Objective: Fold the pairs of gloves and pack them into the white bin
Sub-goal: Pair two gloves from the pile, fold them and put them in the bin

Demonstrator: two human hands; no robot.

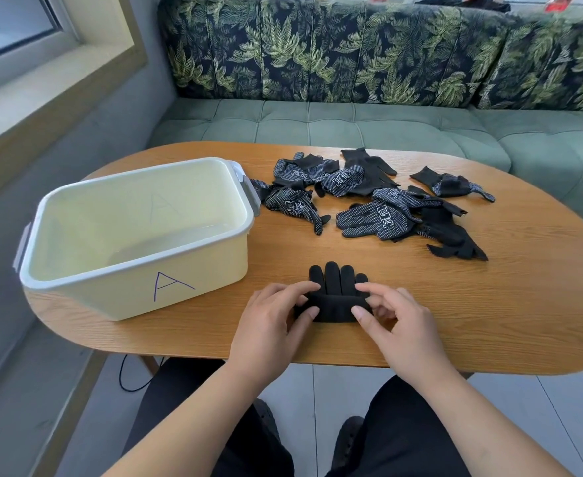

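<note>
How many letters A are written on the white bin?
2. One blue A is on the near outer wall of the white bin; one faint A shows on the far wall. The hidden sides may carry more.

On the table (pixel 489 321) before me, the bin (pixel 111 297) sits at the left, close to the near edge. The loose gloves (pixel 376 218) lie in a heap to its right and farther back, the nearest of them just beside the bin's right end. One glove bundle (pixel 451 184) lies a little apart at the heap's far right. In front of the heap, near my edge, the partly folded pair (pixel 334 301) lies between my left hand (pixel 269 325) and right hand (pixel 400 325), each pinching one end. The sofa (pixel 352 125) runs behind the table; a window ledge (pixel 42 98) lies off to the left.
</note>
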